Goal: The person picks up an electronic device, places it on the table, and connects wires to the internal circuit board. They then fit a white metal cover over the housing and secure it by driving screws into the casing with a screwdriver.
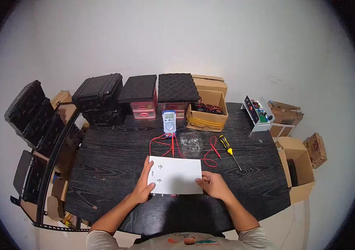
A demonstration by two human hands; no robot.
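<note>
A flat white panel point(179, 177) with two round fittings and a small slot near its left end is held level above the near part of the table. My left hand point(143, 187) grips its left edge, thumb on top. At the right edge, my right hand point(213, 183) pinches the panel between thumb and fingers. Just beyond it stands a blue-and-white multimeter point(169, 123) with red test leads point(173, 146). A clear tray point(191, 144) of small metal parts lies beside the meter. To the right rests a yellow-and-black screwdriver point(230, 151). The panel's underside is mostly hidden.
Black cases point(98, 98), pink drawer boxes point(144, 110) topped with black foam, and a cardboard box point(206, 121) of cables line the back. At the back right is an open white housing point(259, 116) with circuit boards. Another cardboard box point(298, 166) stands off the right edge.
</note>
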